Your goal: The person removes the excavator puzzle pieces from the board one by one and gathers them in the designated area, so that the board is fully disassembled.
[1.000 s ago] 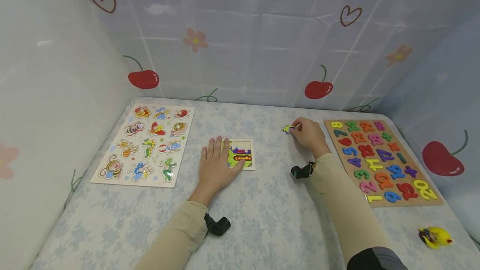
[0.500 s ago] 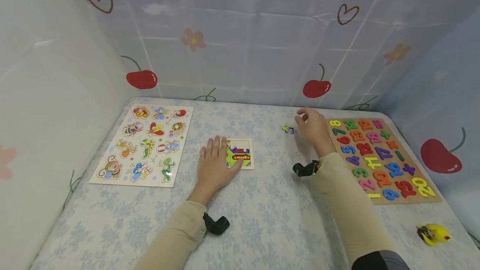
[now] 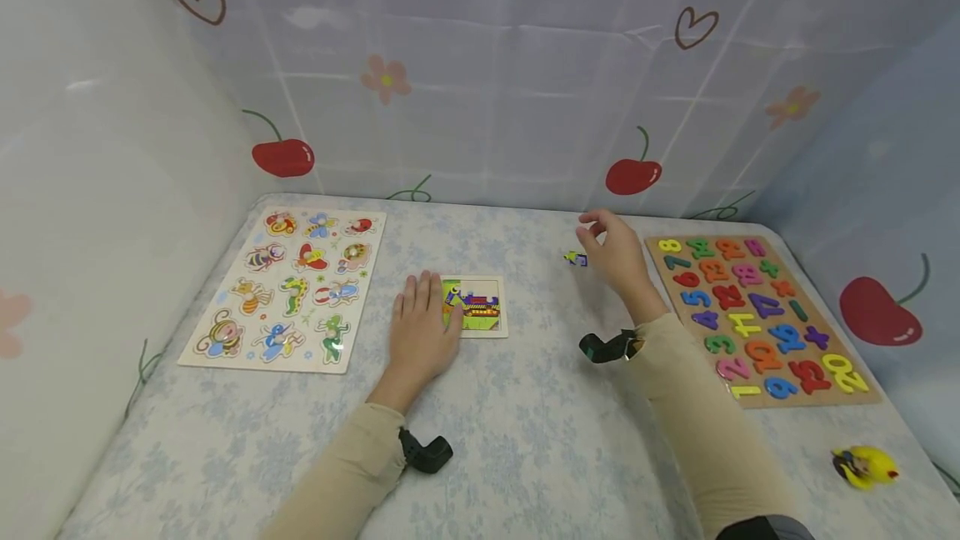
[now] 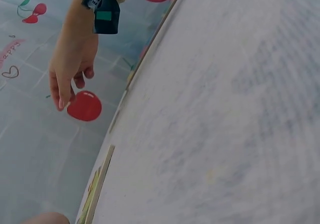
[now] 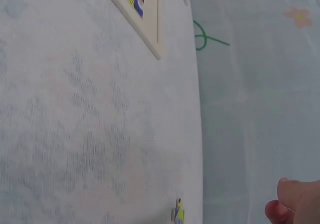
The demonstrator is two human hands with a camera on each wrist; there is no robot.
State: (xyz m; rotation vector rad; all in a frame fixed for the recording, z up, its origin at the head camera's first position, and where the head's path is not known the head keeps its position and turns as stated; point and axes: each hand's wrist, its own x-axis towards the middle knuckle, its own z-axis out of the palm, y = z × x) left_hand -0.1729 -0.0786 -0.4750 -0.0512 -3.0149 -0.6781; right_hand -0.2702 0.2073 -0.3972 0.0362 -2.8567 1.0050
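Observation:
My left hand (image 3: 422, 332) lies flat with straight fingers, its fingertips and thumb over the left edge of a small framed jigsaw puzzle (image 3: 483, 312) with a colourful train-like picture. The upper part of its frame shows bare, pale backing. A small yellow-green and purple jigsaw piece (image 3: 576, 258) lies on the table to the right. Just beside and above it hovers my right hand (image 3: 618, 257), fingers loosely bent and holding nothing. In the right wrist view the jigsaw piece (image 5: 178, 214) sits apart from the fingertips.
At the left lies an insect picture board (image 3: 292, 290). A number board (image 3: 765, 319) with raised coloured digits lies on the right, close to my right forearm. A yellow toy duck (image 3: 866, 467) is near the front right. A printed curtain (image 3: 487, 107) rises behind the table's back edge.
My right hand has let go of the jigsaw piece, lifted away, then come slightly back left. My left hand has slid a little left, uncovering more of the puzzle.

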